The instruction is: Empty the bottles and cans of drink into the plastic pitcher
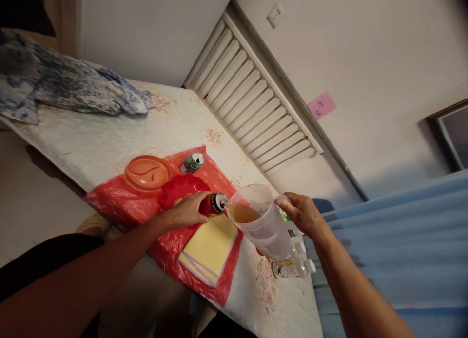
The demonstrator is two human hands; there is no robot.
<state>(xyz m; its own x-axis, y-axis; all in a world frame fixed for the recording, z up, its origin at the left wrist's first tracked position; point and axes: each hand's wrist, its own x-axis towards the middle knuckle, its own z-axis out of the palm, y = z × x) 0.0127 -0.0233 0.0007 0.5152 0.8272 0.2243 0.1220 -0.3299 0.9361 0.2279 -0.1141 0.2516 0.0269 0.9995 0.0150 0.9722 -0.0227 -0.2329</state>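
My left hand (190,209) is wrapped around a red and black drink can (212,205), its opened top turned toward the rim of a translucent plastic pitcher (268,235). A little liquid seems to run between the can's mouth and the rim. Gripped by its handle in my right hand (302,214), the pitcher holds amber liquid (244,213). Below the can lies a folded yellow cloth (214,248). Partly behind my left hand is a red scalloped dish (183,186). A green and blue opened can (192,163) stands beyond it, beside an orange round dish (147,172).
A red plastic sheet (171,250) lies under these things on the floral tablecloth (175,126). Clear bottles (292,268) with white caps are partly hidden behind the pitcher. Patterned fabric (80,87) lies at the far left. A radiator (252,96) and blue curtain (395,260) border the table.
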